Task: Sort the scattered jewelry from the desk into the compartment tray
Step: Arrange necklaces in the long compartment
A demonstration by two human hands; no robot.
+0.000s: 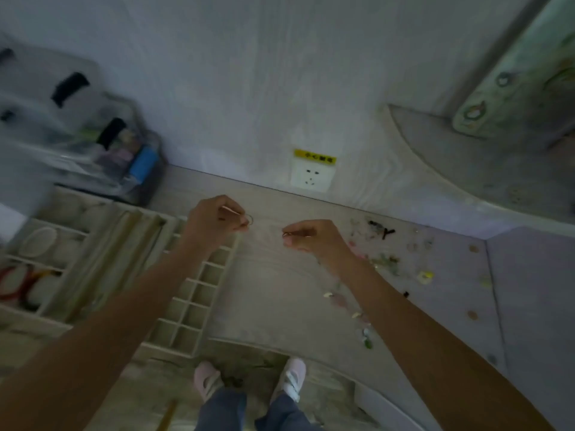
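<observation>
Now left hand [214,219] pinches small ring [250,219], right hand [314,236] pinches another ring [286,234]; compartment tray [199,309] just below left hand, nearer it.

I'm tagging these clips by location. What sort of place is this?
Probably a home bedroom or dressing corner: a pale desk against a wall with a socket, a compartment tray, and scattered jewelry.

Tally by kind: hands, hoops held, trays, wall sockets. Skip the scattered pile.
hands: 2, left hand, right hand
small hoops: 2, left hoop, right hoop, one pinched per hand
compartment tray: 1
wall socket: 1
Total: 6
</observation>
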